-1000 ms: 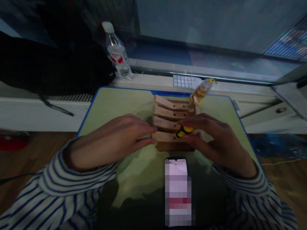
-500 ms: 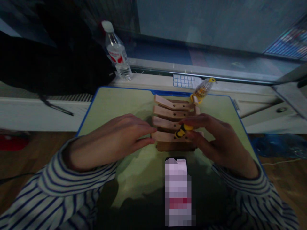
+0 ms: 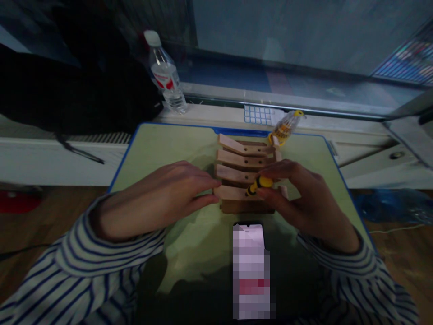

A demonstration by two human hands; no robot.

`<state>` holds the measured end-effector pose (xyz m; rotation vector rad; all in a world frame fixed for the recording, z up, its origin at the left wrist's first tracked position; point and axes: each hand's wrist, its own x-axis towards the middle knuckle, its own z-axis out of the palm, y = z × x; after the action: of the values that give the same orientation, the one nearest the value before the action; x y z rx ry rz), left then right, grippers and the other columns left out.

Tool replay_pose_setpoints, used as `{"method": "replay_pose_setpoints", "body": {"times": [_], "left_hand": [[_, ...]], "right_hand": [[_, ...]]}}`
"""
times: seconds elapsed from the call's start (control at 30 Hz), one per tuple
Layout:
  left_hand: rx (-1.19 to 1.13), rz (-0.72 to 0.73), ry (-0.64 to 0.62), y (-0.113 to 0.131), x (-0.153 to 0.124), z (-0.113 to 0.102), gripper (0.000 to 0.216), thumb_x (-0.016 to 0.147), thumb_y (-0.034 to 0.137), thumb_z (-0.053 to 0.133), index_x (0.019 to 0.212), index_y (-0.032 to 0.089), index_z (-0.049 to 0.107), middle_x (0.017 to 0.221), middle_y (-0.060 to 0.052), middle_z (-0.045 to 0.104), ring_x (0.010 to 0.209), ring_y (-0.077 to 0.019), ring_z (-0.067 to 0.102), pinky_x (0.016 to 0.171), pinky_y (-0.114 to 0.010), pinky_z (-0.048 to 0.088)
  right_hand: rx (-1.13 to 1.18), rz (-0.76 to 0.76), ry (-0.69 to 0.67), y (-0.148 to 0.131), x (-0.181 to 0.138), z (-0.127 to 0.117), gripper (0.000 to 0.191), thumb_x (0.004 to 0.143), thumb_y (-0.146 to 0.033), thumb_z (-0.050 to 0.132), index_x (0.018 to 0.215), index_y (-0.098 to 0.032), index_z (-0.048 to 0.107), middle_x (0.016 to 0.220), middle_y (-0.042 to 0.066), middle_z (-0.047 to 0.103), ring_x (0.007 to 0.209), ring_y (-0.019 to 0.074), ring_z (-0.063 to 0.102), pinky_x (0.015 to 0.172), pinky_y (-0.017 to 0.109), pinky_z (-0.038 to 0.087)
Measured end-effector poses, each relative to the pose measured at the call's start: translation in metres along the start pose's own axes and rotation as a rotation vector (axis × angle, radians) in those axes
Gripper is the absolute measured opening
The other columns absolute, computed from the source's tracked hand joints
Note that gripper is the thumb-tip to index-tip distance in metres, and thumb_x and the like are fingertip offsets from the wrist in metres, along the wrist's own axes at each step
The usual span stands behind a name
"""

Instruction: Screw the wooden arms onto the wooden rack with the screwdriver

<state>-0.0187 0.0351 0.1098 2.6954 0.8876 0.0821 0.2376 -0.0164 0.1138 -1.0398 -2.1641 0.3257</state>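
A small wooden rack (image 3: 248, 207) of several angled slats with round holes lies on the folding table (image 3: 189, 140). My left hand (image 3: 169, 189) has its thumb and fingers closed on the left end of the nearest slat (image 3: 230, 192). Between the thumb and fingers of my right hand (image 3: 301, 198) is a short yellow-and-black screwdriver (image 3: 264, 182). It is tilted, its tip pointing down and left at a hole in that same slat. Whether the tip touches a screw is too small to make out.
A phone (image 3: 250, 266) lies in front of the rack. Behind the rack stands a clear container with yellow ends (image 3: 286, 128). A water bottle (image 3: 167, 79) stands on the sill, beside a black bag (image 3: 84, 90). A blue-lined card (image 3: 257, 115) lies near the window.
My right hand has shifted slightly and its fingers have turned on the screwdriver, showing more of its yellow handle. My left hand stays on the slat.
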Motion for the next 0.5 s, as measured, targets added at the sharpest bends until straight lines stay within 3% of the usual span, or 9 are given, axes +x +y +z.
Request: {"method": "replay_pose_setpoints", "body": {"times": [0.37,0.5], "left_hand": [[-0.002,0.021,0.033,-0.0021,-0.0002,0.0023,0.032,0.095,0.045,0.044,0.109,0.028,0.067,0.093,-0.003,0.071,0.086,-0.0178,0.066,0.077,-0.029,0.048],[0.014,0.018,0.035,-0.0023,-0.0003,0.0030,0.032,0.095,0.045,0.043,0.110,0.029,0.066,0.093,-0.003,0.071,0.085,-0.0183,0.066,0.077,-0.030,0.048]], "right_hand": [[0.096,-0.051,-0.028,0.0029,-0.0007,0.0028,0.021,0.087,-0.017,0.063,0.107,-0.018,0.056,0.100,0.004,0.067,0.098,0.0142,0.061,0.084,0.026,0.048],[0.126,-0.050,-0.112,0.0031,-0.0003,0.0009,0.028,0.088,-0.016,0.059,0.116,-0.016,0.054,0.114,0.009,0.065,0.113,0.0178,0.057,0.095,0.031,0.046]]}}
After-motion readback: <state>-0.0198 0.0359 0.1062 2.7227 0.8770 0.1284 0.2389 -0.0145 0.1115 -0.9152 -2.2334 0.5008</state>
